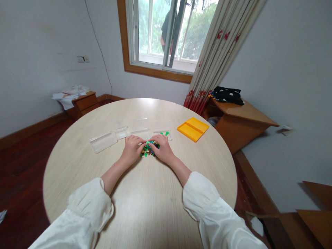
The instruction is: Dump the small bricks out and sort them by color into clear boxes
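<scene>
A heap of small coloured pieces [146, 151], green, blue, brown and yellow among them, lies on the round table [145, 200]. My left hand [131, 148] rests at the heap's left side, fingers curled and thumb close to the index finger. From the right, my right hand [162, 149] reaches over the heap with bent fingers, its thumb among the pieces. The fingertips of both hands nearly meet at the heap's far edge. Whatever sits between them is too small to name. Part of the heap is hidden under the hands.
Several clear plastic boxes stand in a row beyond my hands, including a clear box [103, 142] at far left. The rightmost clear box [169, 137] holds a few green pieces. A yellow divided tray [188, 130] lies at right. A person [166, 31] shows through the window.
</scene>
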A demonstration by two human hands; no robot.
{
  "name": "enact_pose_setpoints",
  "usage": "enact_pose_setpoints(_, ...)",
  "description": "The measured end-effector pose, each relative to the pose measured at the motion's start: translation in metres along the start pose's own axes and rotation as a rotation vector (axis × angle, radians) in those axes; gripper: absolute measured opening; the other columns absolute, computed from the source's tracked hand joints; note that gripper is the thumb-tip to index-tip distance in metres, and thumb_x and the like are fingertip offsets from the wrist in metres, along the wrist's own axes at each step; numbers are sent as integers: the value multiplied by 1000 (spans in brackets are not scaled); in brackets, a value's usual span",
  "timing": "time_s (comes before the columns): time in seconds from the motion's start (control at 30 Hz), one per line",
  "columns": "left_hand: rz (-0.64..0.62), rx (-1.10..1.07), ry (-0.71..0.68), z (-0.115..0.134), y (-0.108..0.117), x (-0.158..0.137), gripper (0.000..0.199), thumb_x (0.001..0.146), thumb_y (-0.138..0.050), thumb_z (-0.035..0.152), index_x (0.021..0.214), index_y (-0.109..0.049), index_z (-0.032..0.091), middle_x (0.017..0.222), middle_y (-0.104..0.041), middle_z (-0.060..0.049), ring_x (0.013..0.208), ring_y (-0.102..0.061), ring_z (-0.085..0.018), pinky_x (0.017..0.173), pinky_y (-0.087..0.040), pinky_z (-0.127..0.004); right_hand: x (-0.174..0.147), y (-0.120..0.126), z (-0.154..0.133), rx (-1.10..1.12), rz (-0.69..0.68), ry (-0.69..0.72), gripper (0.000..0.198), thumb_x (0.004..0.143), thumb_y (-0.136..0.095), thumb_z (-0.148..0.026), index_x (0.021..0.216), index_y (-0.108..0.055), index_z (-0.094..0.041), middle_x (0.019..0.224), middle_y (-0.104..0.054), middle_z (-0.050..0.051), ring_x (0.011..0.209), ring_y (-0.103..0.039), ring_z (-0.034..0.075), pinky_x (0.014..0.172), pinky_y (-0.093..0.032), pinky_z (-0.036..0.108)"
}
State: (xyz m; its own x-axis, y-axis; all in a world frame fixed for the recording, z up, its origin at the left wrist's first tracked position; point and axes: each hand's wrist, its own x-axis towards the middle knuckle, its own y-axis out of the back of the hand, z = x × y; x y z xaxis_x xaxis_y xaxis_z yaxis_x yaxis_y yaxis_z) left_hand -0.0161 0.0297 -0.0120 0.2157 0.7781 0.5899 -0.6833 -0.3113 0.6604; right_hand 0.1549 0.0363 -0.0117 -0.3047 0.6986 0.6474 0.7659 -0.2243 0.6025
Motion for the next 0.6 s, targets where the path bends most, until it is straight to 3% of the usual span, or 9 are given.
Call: enact_pose_setpoints(0.6,42,-10,20,0,0,0,12,81,-58,21,74,-67,20,76,-68,-3,82,-57,-20,80,-36,-37,1,2,-3,-25,14,1,10,87,-57,-26,84,-65,-21,88,-69,3,92,-59,19,90,-33,37)
